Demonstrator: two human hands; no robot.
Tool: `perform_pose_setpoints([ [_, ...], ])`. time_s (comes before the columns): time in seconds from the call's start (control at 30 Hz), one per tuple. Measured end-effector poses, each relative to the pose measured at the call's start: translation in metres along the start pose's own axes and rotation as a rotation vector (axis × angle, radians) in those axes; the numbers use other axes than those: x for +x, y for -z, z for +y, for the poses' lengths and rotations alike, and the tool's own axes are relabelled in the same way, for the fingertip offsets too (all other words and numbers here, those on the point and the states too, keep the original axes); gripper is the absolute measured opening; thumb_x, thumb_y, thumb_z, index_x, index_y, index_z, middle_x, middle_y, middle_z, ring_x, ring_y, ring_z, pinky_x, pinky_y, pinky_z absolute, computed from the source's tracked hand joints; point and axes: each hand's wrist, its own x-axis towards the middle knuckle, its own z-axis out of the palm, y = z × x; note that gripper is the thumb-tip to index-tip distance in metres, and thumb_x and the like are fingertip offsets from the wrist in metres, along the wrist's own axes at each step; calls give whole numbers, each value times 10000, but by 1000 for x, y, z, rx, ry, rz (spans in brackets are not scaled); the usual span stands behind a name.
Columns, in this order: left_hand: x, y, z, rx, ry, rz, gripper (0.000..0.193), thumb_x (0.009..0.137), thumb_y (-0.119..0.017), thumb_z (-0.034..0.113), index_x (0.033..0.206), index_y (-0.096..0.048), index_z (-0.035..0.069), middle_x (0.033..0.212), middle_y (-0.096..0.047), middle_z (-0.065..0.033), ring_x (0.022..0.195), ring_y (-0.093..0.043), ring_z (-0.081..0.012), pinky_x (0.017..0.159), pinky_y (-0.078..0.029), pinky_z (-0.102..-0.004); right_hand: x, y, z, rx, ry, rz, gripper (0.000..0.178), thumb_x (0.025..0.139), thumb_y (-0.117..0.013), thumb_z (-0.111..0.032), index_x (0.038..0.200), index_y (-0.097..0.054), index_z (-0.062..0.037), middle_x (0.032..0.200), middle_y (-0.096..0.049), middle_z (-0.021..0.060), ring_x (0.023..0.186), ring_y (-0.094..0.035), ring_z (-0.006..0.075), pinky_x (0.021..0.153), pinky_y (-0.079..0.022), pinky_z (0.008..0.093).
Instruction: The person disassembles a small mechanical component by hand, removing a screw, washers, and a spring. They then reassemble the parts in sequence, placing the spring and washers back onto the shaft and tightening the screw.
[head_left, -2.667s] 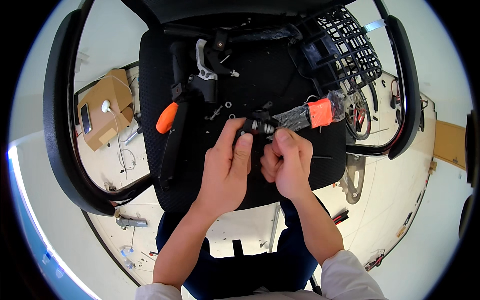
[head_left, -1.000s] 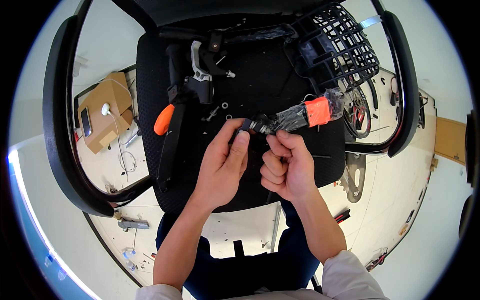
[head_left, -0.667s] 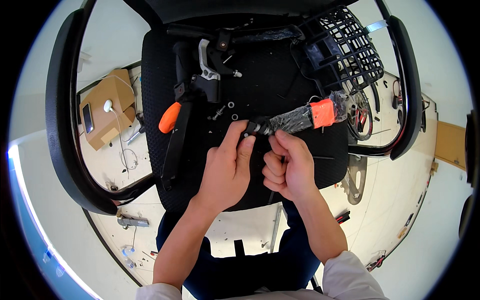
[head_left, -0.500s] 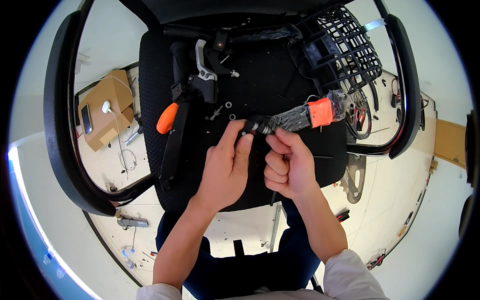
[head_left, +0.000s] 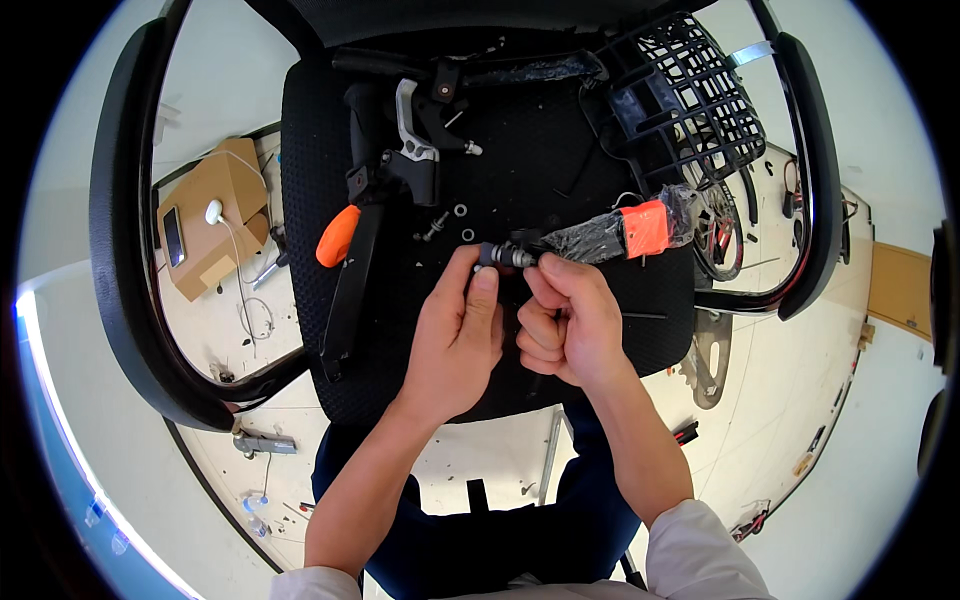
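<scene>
My left hand is closed, thumb and forefinger gripping a small black fitting. From that fitting a silver bolt with stacked rings or washers points right. The fingertips of my right hand pinch at the bolt's right end, its other fingers curled in; its exact contact is hidden. Just beyond my right hand lies a dark part wrapped in clear plastic with an orange band. A loose bolt and two washers rest on the black chair seat beyond my left hand.
Farther left on the seat are a silver brake lever, a black bar and an orange oval piece. A black basket sits at the back right. Chair armrests flank the seat. A cardboard box stands on the left.
My right hand has shifted slightly left and now meets the bolt's end. The bolt and its rings show more plainly, pointing right from the black fitting.
</scene>
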Motion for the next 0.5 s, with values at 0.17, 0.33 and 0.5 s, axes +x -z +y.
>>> perform_pose_setpoints([
  [0.17,-2,1,-10,400,-205,142,161,1017,-429,139,1126,-491,38,554,-437,-36,440,-407,-75,431,-307,-246,-1,-3,1,-88,-22,115,415,985,-404,-380,651,-294,-159,457,-188,-46,351,-129,64,336,-96,246],
  [0.33,-1,-1,-4,440,-216,125,162,1007,-447,128,1134,-491,37,548,-436,-56,440,-416,-93,441,-318,-257,1,10,-1,102,-145,49,415,986,-405,-388,645,-300,-175,464,-177,-59,354,-123,57,335,-91,240],
  [0.5,-1,4,0,339,-141,73,167,1011,-444,138,1129,-492,31,540,-430,-39,445,-404,-77,441,-306,-256,0,17,-3,223,-192,-133,432,983,-407,-397,627,-275,-192,467,-164,-69,353,-106,52,334,-72,238],
])
